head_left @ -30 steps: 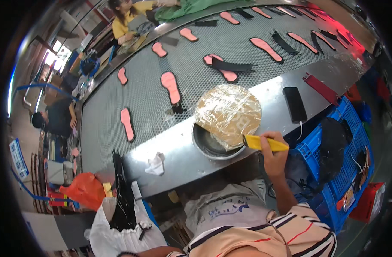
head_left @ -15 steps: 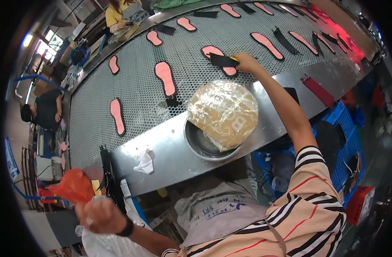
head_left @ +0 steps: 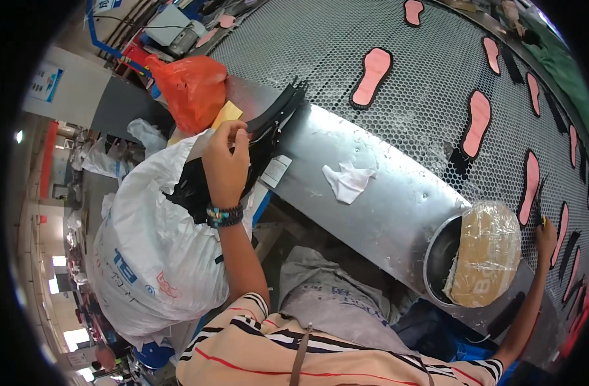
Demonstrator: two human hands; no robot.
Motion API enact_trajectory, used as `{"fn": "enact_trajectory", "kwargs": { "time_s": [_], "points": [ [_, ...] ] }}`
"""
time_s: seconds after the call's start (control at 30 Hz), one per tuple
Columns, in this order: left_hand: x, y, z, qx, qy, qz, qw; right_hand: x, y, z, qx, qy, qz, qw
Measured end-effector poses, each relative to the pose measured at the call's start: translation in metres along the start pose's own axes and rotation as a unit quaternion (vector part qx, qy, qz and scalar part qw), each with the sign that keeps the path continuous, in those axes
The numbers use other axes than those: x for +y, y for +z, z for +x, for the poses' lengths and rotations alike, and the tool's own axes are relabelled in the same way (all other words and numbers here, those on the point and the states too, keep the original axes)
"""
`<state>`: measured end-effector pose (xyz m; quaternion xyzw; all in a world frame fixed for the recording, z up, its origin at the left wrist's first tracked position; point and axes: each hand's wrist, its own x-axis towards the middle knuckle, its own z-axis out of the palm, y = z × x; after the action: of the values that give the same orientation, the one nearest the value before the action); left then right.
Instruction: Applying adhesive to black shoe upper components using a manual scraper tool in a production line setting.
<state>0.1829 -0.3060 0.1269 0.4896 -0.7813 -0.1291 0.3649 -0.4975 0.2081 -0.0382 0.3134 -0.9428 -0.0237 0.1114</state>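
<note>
My left hand (head_left: pixel 225 166) is raised at the near left end of the metal ledge (head_left: pixel 378 212), fingers closed on a bundle of black strips (head_left: pixel 273 114) that stick up from a white sack (head_left: pixel 149 257). My right hand (head_left: pixel 546 237) reaches far right onto the perforated belt (head_left: pixel 320 45) and holds a yellow brush (head_left: pixel 543 221), mostly hidden in the fist. It rests next to a pink insole (head_left: pixel 530 186) with a black strip along it.
A metal bowl (head_left: pixel 436 257) covered by a plastic-wrapped brown disc (head_left: pixel 486 252) sits on the ledge. A white rag (head_left: pixel 348 181) lies mid-ledge. An orange bag (head_left: pixel 190 87) hangs at the left. Several pink insoles (head_left: pixel 371 74) lie on the belt.
My view has swung left. My left hand rose from low beside the sack and closed on the black strips. My right hand stays out on the belt by the insole.
</note>
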Motion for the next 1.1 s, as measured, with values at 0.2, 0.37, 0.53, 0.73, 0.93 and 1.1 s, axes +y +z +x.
{"fn": "enact_trajectory", "kwargs": {
  "time_s": [0.2,0.37,0.53,0.73,0.93,1.1],
  "points": [
    [-0.104,0.077,0.083,-0.174,-0.014,0.085,0.981,0.027,-0.025,0.007,0.090,0.198,0.005,0.976],
    [-0.179,0.144,0.135,-0.323,0.068,0.285,0.900,0.006,-0.029,0.000,0.153,0.086,0.047,0.983],
    [-0.194,0.143,0.146,-0.291,-0.067,0.241,0.923,-0.027,-0.104,-0.040,0.310,0.035,0.127,0.942],
    [-0.067,0.060,0.166,0.023,0.035,0.090,0.995,-0.117,-0.239,-0.150,0.288,0.062,0.522,0.800],
    [0.087,-0.015,-0.020,-0.048,0.191,-0.300,0.933,-0.274,-0.246,-0.213,0.078,-0.065,0.645,0.757],
    [0.111,0.005,-0.193,-0.505,0.056,-0.479,0.716,-0.323,-0.219,-0.251,0.100,-0.101,0.505,0.852]
  ]
}}
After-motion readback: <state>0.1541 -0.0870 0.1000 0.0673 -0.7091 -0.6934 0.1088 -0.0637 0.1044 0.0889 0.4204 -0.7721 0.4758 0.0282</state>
